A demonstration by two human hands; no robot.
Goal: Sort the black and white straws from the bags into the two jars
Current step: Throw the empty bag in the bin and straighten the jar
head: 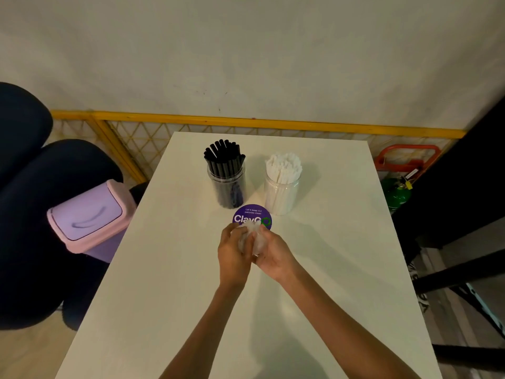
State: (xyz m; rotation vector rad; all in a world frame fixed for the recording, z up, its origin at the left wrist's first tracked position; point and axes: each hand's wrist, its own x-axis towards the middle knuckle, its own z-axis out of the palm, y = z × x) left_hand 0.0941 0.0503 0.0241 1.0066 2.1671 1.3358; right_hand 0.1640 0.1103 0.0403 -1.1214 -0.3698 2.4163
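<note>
Plastic, clear and crumpled: the bag (250, 241) sits at the frame's centre, both the left hand (232, 254) and right hand (273, 255) curling their fingers (230, 231) round it. It looks light, soft, slippery; better squeeze the whole wad.

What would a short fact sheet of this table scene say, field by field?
table: white
jar of black straws: upright, on the left
jar of white straws: upright, to its right
left hand: grips a crumpled clear bag
right hand: grips the same bag
sticker: round, purple, partly hidden by the bag
bin: lilac and pink, beside the table's left edge
</note>
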